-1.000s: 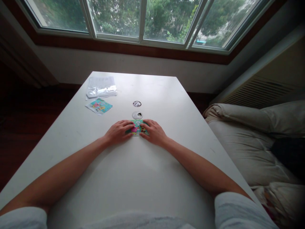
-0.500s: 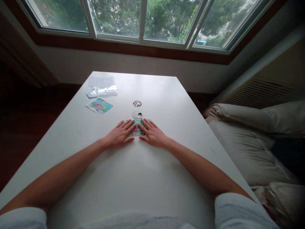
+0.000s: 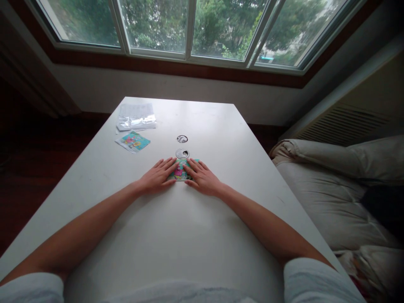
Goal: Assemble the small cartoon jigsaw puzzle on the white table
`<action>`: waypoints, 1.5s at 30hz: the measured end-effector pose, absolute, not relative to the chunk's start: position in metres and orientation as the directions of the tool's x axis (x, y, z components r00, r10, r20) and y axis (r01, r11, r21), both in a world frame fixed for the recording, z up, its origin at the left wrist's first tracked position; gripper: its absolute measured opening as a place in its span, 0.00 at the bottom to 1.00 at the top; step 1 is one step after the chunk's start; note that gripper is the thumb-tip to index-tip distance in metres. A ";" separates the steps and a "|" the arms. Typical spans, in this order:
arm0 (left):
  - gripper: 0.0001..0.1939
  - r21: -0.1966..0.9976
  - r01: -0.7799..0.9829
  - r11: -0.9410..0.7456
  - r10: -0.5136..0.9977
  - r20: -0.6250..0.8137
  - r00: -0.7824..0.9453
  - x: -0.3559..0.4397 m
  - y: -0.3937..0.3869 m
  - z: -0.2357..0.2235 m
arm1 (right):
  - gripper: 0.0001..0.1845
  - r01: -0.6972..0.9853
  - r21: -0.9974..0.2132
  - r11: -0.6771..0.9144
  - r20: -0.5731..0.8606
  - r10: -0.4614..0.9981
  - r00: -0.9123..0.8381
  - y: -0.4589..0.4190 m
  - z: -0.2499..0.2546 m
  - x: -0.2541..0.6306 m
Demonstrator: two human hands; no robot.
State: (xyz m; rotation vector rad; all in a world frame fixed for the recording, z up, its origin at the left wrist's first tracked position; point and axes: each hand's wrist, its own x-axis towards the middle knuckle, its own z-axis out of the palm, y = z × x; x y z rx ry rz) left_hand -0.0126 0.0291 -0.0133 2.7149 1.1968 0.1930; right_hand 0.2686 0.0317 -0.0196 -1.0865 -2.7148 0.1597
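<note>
A small colourful printed card (image 3: 179,171), teal and pink, lies flat on the white table. My left hand (image 3: 158,176) rests open over its left side, fingers stretched out and palm down. On its right side lies my right hand (image 3: 203,177), likewise flat with the fingers spread. The fingers of both hands cover the card's two ends. Just beyond the fingertips is a round black-and-white disc (image 3: 182,154). A smaller round disc (image 3: 182,139), also black and white, lies a little farther off in line with it.
At the table's (image 3: 202,235) far left lies a clear plastic bag (image 3: 137,116) with white sheets. Nearer is another colourful card (image 3: 134,141) with a clear wrapper edge. A beige padded sofa (image 3: 325,193) stands to the right, and a window (image 3: 189,29) is beyond the table.
My left hand has slid slightly to the left, showing a little more of the card's middle. My right hand stays in place. The whole view has shifted slightly.
</note>
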 end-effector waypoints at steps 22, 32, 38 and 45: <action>0.31 0.278 0.704 -0.654 0.749 0.107 0.654 -0.026 0.042 -0.015 | 0.27 0.699 -0.288 0.654 0.251 0.756 -0.604 0.047 -0.021 0.283; 0.24 0.334 0.669 -0.664 0.747 0.257 0.613 -0.035 0.045 -0.006 | 0.18 0.621 -0.338 0.707 0.331 0.707 -0.625 0.060 -0.011 0.304; 0.22 0.331 0.672 -0.662 0.749 0.255 0.612 -0.032 0.044 -0.006 | 0.19 0.629 -0.293 0.720 0.306 0.694 -0.651 0.058 -0.011 0.302; 0.21 0.288 0.683 -0.671 0.741 0.258 0.620 -0.027 0.040 -0.005 | 0.16 0.640 -0.277 0.717 0.309 0.697 -0.647 0.052 -0.014 0.292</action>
